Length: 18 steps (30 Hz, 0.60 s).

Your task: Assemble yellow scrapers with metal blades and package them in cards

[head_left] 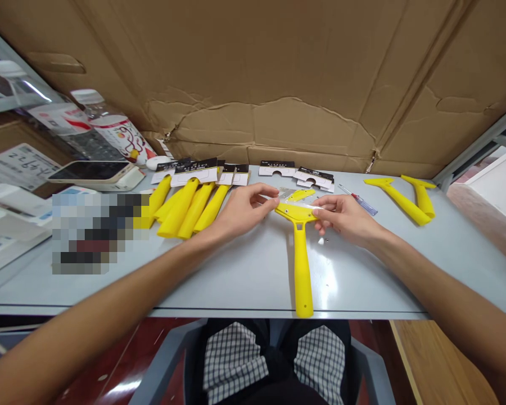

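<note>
A yellow scraper [302, 264] lies in front of me, its handle pointing toward the table's near edge. Along its head runs a metal blade [297, 206]. My left hand [247, 207] has thumb and fingers closed at the blade's left end. At the right end, my right hand [341, 216] pinches the blade and the corner of the head. Just beyond the head rests a small yellow plate [301, 194], near some metal pieces partly hidden by my left fingers. Tiny bits [321, 241] lie below my right hand.
Several carded yellow scrapers [189, 208] lie at left, beside a phone [88, 170] and drink bottles [113, 129]. Card headers [277, 167] lie at the back. A screwdriver [365, 203] and two yellow scraper handles [405, 205] are at right. Cardboard [253, 73] walls the far side.
</note>
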### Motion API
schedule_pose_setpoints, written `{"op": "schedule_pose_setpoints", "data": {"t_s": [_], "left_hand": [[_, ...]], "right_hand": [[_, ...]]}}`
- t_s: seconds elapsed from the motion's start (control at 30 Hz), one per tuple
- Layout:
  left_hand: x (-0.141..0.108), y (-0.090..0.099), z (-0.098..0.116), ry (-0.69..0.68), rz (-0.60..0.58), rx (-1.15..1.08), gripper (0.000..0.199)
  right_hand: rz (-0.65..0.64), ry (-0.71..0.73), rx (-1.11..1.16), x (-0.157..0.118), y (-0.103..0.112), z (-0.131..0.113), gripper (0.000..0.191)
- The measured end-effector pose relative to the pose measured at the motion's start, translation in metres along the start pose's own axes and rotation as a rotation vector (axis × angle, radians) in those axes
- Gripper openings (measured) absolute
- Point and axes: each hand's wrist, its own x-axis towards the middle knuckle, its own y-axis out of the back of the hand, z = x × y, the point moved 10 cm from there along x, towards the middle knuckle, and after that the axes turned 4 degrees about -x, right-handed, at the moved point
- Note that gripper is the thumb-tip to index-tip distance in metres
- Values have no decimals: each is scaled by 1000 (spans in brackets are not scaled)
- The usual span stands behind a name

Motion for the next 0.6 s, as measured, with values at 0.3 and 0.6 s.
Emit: {"op": "schedule_pose_setpoints", "data": {"t_s": [0.3, 0.6], "left_hand": [[-12, -31, -26, 342, -132, -470, 11], [-16, -28, -18, 339, -70, -436, 11]], "right_hand": [[-33, -32, 63, 1, -2, 5, 29], [-70, -33, 144, 0, -8, 5, 29]]}}
